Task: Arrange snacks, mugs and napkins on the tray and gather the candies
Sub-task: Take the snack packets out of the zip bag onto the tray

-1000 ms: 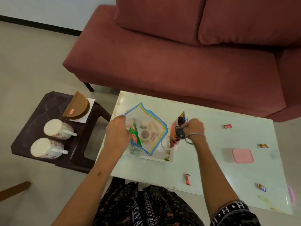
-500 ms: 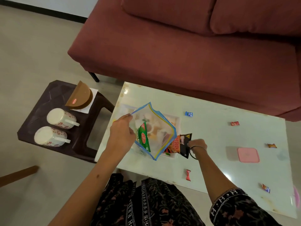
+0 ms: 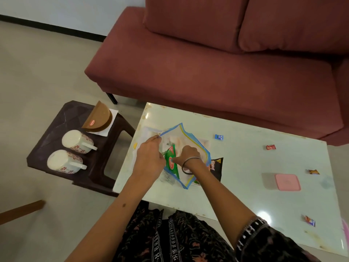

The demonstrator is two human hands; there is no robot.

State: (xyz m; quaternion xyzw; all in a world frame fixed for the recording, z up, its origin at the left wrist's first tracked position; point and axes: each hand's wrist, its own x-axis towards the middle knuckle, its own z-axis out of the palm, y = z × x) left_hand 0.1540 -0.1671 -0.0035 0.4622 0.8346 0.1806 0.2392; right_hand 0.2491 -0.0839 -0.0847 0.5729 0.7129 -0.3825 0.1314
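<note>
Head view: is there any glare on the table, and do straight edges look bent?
Head view: a bright round glare spot sits on the glossy table near its front edge, with a smaller one at the far left corner; the wide-angle lens bows the table edges and the wall's dark baseboard; the candies stay readable.

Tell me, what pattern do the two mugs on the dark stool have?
White mugs with small red flower prints, seen in the head view.
</note>
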